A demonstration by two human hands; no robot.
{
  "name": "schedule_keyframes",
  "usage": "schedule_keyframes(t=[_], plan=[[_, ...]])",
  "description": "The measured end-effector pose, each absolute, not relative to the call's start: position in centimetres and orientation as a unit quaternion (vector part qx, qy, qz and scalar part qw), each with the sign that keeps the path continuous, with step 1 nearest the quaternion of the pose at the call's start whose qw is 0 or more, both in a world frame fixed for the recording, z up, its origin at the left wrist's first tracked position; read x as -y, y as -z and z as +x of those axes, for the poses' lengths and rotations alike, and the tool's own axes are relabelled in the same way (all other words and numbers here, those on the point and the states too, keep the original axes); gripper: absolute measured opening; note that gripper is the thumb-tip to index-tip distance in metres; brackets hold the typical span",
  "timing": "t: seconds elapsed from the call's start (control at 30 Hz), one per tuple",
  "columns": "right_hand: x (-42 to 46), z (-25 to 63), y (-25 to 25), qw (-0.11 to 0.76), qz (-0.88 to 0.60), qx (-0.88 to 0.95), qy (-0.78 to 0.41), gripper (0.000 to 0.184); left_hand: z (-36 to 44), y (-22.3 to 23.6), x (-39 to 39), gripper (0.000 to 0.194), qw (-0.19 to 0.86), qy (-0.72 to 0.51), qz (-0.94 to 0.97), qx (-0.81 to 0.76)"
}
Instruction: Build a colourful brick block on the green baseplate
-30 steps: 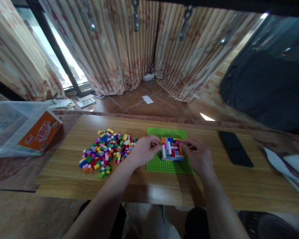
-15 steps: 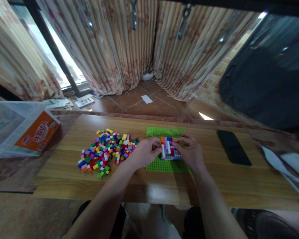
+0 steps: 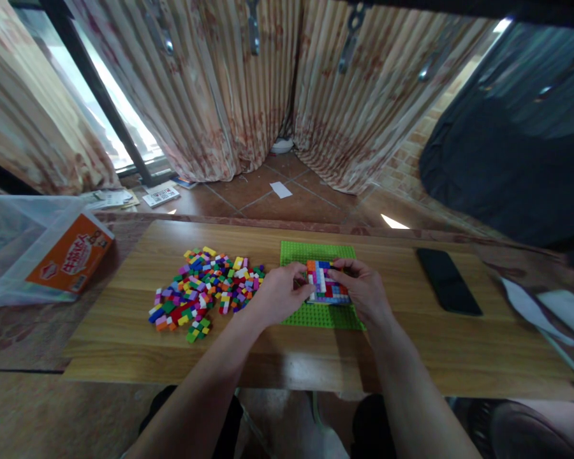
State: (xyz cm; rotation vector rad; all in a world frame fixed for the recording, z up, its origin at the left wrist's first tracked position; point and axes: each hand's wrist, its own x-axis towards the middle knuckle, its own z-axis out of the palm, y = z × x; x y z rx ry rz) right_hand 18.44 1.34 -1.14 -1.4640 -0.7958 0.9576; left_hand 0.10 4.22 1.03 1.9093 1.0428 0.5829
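Note:
A block of joined toy bricks (image 3: 321,288) in orange, blue, white, purple and red sits over the green studded baseplate (image 3: 310,317). My left hand (image 3: 285,290) is closed at the block's left edge, thumb and fingers gripping that side. On the other side my right hand (image 3: 362,287) holds the block's right edge, its thumb lying across the top and the fingers bent around the far right corner. Whether the block is pressed onto the baseplate or just raised off it, I cannot tell. My hands hide both side edges.
A pile of loose coloured bricks (image 3: 205,287) lies on the wooden table (image 3: 124,344) to the left. Beyond it stands a clear plastic bin (image 3: 23,213) with an orange label. A black phone (image 3: 448,282) and white papers (image 3: 530,306) lie at the right.
My right hand's fingers have drawn in and curled down around the block's right side; its thumb has shifted slightly left. My left hand stays at the left edge.

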Motion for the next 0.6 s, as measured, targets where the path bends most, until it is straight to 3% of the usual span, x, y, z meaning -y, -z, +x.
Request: schedule_keyframes(t=[0.6], plan=[[-1.31, 18.03, 1.06, 0.576, -0.621, 0.341, -0.408, 0.036, 0.34, -0.73, -4.03, 0.026, 0.428, -0.246, 0.763, -0.416]])
